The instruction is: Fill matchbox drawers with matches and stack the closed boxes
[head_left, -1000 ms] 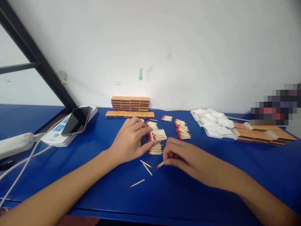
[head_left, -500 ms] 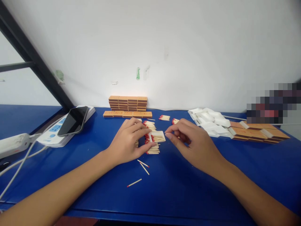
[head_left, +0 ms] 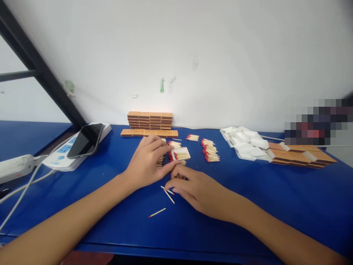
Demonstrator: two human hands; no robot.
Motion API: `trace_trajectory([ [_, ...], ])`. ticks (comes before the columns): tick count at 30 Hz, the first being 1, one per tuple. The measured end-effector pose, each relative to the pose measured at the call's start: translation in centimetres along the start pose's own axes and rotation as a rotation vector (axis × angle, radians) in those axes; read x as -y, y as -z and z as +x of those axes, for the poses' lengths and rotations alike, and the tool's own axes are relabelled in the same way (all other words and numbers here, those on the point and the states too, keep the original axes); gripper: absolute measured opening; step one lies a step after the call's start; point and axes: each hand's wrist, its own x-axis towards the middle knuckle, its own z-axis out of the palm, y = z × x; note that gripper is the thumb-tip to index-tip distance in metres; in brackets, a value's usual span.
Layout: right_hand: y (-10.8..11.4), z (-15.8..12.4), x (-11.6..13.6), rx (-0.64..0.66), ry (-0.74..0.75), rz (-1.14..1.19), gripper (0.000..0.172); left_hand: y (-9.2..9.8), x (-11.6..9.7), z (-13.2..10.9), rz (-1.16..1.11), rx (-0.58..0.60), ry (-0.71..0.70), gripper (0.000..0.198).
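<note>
My left hand (head_left: 149,158) grips a small white matchbox tray (head_left: 185,150) between thumb and fingers. Red-tipped matches (head_left: 180,156) lie inside that tray. Just nearer to me, my right hand (head_left: 195,187) is bent down over the matches below the tray, its fingers curled; whether it pinches a match is hidden. Loose matches (head_left: 169,195) lie under its fingertips, and a single match (head_left: 157,212) rests closer to the front edge. Piles of matches sit around the left hand, partly covered by it.
Orange matchboxes (head_left: 150,120) are stacked by the wall. To the right lie match piles (head_left: 210,151), a heap of white trays (head_left: 245,141) and more orange boxes (head_left: 300,156). A phone (head_left: 86,140) rests on a power strip (head_left: 59,162) at left, with white cables.
My right hand has moved left and toward me, from beside the tray to the matches below it. The left hand keeps hold of the tray, which has shifted slightly.
</note>
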Motion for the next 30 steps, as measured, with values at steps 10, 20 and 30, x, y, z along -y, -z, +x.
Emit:
trace_trajectory([
  [10,-0.4,0.1,0.6,-0.081,-0.159,0.016,0.013,0.0,0.1,0.1,0.021,-0.008,0.014,0.032],
  [20,2.2,-1.1,-0.7,0.121,-0.113,-0.065,0.017,0.2,0.0,0.1,0.016,-0.010,0.005,0.029],
  [30,-1.5,0.4,0.2,-0.197,0.067,-0.460,0.023,0.1,0.0,0.2,0.013,-0.039,-0.034,0.029],
])
